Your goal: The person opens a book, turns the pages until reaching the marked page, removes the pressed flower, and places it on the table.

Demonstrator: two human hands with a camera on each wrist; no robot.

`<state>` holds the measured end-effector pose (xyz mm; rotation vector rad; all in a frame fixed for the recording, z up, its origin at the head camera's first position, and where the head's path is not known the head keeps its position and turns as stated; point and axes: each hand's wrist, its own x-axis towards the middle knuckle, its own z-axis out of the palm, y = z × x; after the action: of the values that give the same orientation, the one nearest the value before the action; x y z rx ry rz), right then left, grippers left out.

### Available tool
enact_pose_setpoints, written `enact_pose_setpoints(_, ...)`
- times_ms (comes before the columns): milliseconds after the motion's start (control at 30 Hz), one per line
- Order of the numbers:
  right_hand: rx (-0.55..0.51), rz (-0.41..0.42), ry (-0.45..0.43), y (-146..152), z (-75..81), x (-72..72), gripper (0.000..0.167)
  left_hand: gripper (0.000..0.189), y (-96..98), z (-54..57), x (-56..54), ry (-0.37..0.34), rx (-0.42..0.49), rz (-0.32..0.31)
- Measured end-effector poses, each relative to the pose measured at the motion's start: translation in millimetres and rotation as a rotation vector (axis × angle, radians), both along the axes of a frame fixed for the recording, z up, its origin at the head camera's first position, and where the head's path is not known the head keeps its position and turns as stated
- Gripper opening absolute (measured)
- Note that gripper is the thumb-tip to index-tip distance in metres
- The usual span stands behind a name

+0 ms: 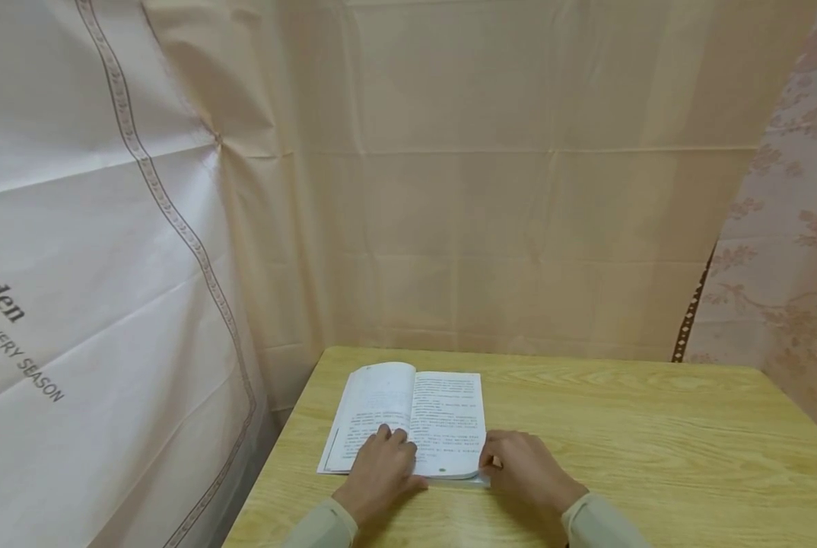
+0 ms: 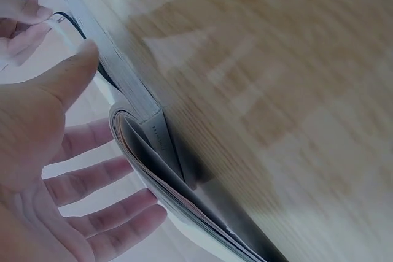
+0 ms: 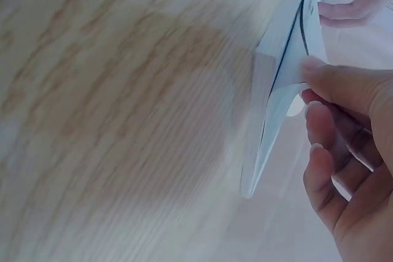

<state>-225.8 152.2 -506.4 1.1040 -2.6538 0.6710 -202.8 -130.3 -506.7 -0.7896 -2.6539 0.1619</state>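
Note:
An open book (image 1: pixel 449 418) with printed pages lies on the wooden table. My left hand (image 1: pixel 381 470) rests across the lower part of the left page near the gutter, its thumb by the bottom edge. In the left wrist view, that hand's fingers (image 2: pixel 92 179) spread fairly straight over the curved pages. At the lower right corner of the book is my right hand (image 1: pixel 526 468). The right wrist view shows its thumb and index finger pinching a page (image 3: pixel 288 81) at the corner, lifted a little from the page block (image 3: pixel 261 90). The other fingers are loosely curled.
The wooden table (image 1: pixel 627 434) extends to the right of the book. A beige cloth (image 1: pixel 449 190) hangs behind the table. White printed cloth (image 1: pixel 107 304) hangs on the left, and a floral cloth (image 1: pixel 785 251) on the right.

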Motion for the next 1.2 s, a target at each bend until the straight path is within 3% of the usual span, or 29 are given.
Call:
enact_pose_setpoints(133, -0.066, 0.000, -0.056, 1.4, 3.6, 0.8, 0.013, 0.053, 0.8, -0.5, -0.1, -0.006, -0.003, 0.000)
enact_pose_setpoints(233, -0.095, 0.018, -0.041, 2.2, 3.4, 0.8, 0.011, 0.055, 1.2, 0.4, 0.5, -0.020, -0.008, 0.006)
enact_pose_setpoints(333, -0.123, 0.039, 0.017, 2.2, 2.4, 0.7, 0.010, 0.052, 0.9, 1.3, 0.8, -0.023, -0.007, 0.001)
enact_pose_setpoints(533, -0.202, 0.038, 0.212, -1.4, 3.9, -0.2, 0.014, 0.037, 2.3, 1.6, 0.0, -0.001, 0.007, -0.010)
enact_pose_setpoints(667, -0.258, -0.022, 0.228, -3.9, 6.7, 1.7, 0.019, 0.024, 3.7, 1.5, 1.9, -0.023, 0.013, 0.026)
enact_pose_setpoints(800, -0.172, -0.066, 0.133, -2.4, 5.6, 3.9, 0.022, 0.018, 4.1, 2.9, 3.4, -0.011, 0.013, 0.085)
enact_pose_setpoints(933, -0.037, -0.051, 0.028, 0.3, -3.3, 5.6, 0.028, 0.017, 2.9, 2.4, 2.5, 0.070, 0.040, 0.107)
enact_pose_setpoints(1033, 0.033, -0.043, -0.012, 0.4, -11.1, 5.8, 0.034, 0.016, 1.1, 0.9, 0.8, 0.119, 0.038, 0.079)
enact_pose_setpoints(1200, 0.082, -0.042, -0.002, -1.2, -15.1, 4.6, 0.033, 0.027, -1.4, -0.2, -2.7, 0.154, 0.031, -0.043)
